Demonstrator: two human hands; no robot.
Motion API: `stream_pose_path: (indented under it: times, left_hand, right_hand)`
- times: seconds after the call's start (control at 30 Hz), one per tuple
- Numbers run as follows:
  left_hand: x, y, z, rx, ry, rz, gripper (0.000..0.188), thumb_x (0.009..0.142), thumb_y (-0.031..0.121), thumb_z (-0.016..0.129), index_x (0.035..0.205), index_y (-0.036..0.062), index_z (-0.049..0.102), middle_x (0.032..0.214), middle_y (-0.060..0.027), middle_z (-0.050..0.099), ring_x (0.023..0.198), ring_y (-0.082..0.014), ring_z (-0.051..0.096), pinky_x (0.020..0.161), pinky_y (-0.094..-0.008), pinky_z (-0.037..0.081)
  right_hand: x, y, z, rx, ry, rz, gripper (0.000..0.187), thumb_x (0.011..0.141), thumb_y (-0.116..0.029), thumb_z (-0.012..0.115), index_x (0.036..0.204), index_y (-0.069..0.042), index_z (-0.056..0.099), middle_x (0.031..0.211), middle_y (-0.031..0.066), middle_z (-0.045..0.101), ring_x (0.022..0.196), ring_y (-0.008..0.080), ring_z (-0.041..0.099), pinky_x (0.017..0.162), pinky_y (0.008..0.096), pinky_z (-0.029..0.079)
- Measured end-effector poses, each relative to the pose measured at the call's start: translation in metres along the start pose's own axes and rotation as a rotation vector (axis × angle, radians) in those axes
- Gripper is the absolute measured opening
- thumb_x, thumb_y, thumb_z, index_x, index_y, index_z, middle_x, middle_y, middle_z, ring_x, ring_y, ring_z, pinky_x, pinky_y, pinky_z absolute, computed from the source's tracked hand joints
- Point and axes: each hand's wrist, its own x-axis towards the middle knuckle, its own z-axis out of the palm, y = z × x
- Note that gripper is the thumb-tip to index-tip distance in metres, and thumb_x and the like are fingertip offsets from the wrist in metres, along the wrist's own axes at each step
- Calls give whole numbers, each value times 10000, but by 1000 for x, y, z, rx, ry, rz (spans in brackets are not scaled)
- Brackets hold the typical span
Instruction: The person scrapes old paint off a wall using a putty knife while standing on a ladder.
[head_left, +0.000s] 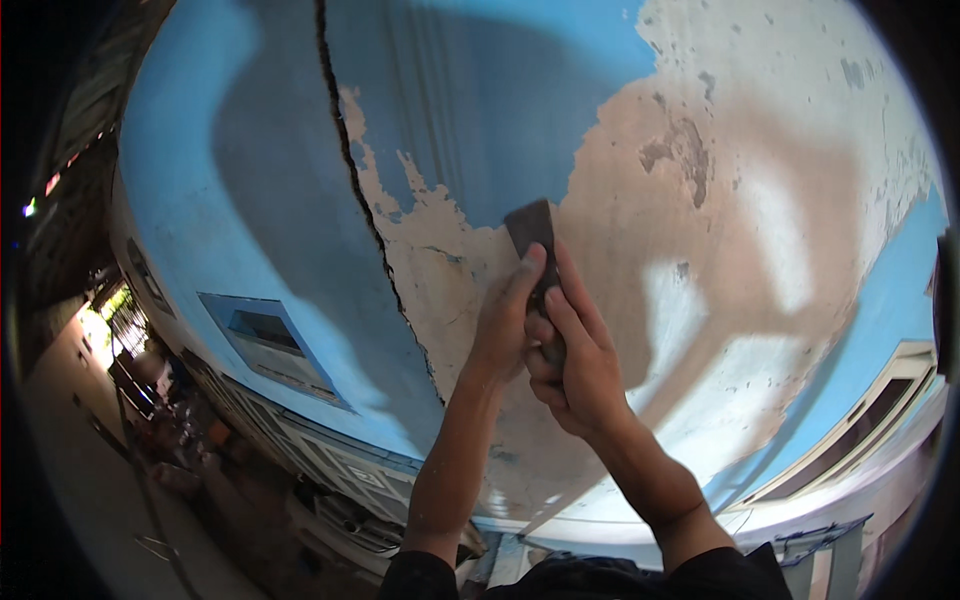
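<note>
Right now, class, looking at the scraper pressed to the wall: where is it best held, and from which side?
Grip the scraper by its handle, from below, as the left hand and right hand do. The flat blade points up against the peeling blue wall, so only the lower handle end is free; two hands stacked there can press it into the paint edge.

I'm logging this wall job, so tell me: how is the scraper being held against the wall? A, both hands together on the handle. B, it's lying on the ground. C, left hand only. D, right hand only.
A: the left hand and right hand both wrap the handle of the scraper, whose blade presses on the wall at the edge of the blue paint.
</note>
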Motion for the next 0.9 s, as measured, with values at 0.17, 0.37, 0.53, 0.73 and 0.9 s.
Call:
stream_pose_path:
  times: [0.17,0.37,0.53,0.73,0.9]
  left_hand:
    - [1,-17,17,-25,190,66,363,976,401,509,778,106,587,623,56,509,427,-6,403,372,-163,279]
    - [5,-5,-14,-32,-133,23,356,979,406,500,829,96,588,660,49,521,473,-5,426,389,-173,300]
    - [10,-11,1,-1,54,101,347,975,398,510,864,81,595,674,48,536,472,-1,440,371,-168,291]
    - [-1,-14,-3,2,30,59,343,968,400,522,847,89,598,629,53,521,435,-11,451,353,-171,317]
    - [4,-7,-5,69,-29,-4,349,966,413,521,807,110,589,629,43,523,452,-17,470,383,-170,349]
  right_hand:
    - [-5,5,-10,-25,25,39,512,1024,-213,362,1507,-275,205,759,-39,433,443,26,260,341,168,196]
    - [0,-1,1,-17,0,51,507,1030,-237,364,1507,-285,201,770,-36,433,441,25,258,344,173,199]
    - [3,0,-1,-23,-8,42,506,1031,-230,364,1507,-286,201,760,-39,421,443,25,257,346,176,196]
    - [-6,11,-5,-2,-4,25,516,1029,-229,365,1510,-291,188,758,-40,416,457,26,262,351,180,196]
    - [-6,7,0,3,3,14,531,1027,-227,370,1515,-279,167,761,-37,418,461,29,254,358,181,195]
